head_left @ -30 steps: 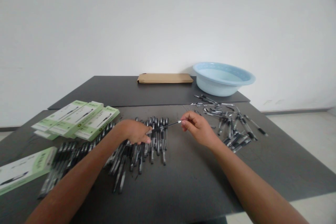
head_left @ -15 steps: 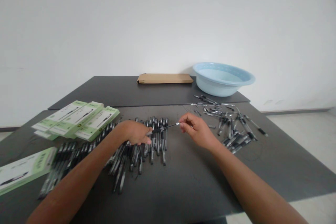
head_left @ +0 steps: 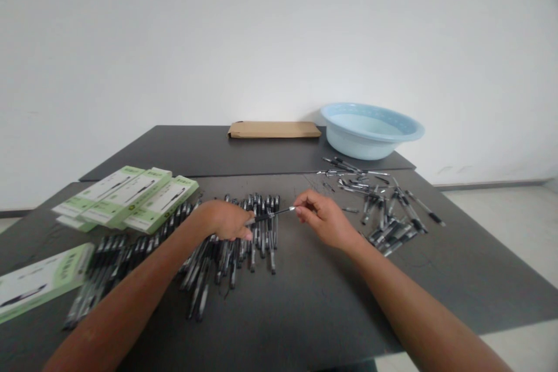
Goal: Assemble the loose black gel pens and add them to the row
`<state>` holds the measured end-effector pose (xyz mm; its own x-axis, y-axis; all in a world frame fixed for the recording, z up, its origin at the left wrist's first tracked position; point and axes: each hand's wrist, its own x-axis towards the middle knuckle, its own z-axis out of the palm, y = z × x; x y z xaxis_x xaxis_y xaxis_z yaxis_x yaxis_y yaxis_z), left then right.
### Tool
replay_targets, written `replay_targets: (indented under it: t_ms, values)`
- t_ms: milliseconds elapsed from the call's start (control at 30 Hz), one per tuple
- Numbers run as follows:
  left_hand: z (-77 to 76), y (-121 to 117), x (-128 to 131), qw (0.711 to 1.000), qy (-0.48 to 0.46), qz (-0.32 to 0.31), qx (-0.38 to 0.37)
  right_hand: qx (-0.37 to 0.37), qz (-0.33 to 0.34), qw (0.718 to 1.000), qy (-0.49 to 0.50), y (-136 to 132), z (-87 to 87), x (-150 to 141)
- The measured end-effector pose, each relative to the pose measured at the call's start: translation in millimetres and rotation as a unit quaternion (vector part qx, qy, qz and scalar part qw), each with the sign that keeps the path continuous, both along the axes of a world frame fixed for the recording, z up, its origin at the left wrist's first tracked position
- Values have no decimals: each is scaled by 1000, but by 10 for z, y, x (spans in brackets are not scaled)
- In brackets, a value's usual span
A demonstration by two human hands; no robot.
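Observation:
My left hand [head_left: 229, 221] is closed around the barrel of a black-grip gel pen [head_left: 263, 218], held above a spread of pens. The pen slants slightly upward to the right, and its thin dark front part reaches my right hand [head_left: 325, 220]. There, thumb and forefinger pinch the far end, where a small silvery tip [head_left: 292, 208] shows. Whether that tip is joined to the pen or separate, I cannot tell. Under and around my left hand lie many capless-looking pens [head_left: 231, 258] in rough rows; my forearm hides some of them.
Green-and-white pen boxes [head_left: 126, 195] are stacked at left, with another box [head_left: 43, 282] nearer. Loose pens and parts [head_left: 392, 226] lie scattered at right. Behind them stands a light-blue basin [head_left: 370, 145], beside a flat brown cardboard piece [head_left: 274, 129]. A seam crosses the dark table [head_left: 279, 325].
My right hand has shifted slightly left and down, closer to my left hand. My left hand and the pen have hardly moved.

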<state>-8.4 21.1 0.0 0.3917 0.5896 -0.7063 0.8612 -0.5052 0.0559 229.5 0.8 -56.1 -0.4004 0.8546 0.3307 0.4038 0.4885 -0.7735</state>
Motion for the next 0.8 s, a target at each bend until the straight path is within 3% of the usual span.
replay_targets:
  t_ms: [800]
  values:
    - [93,-89,121,997,56,-17,41,13,20,999,-36,-38,-4,-43]
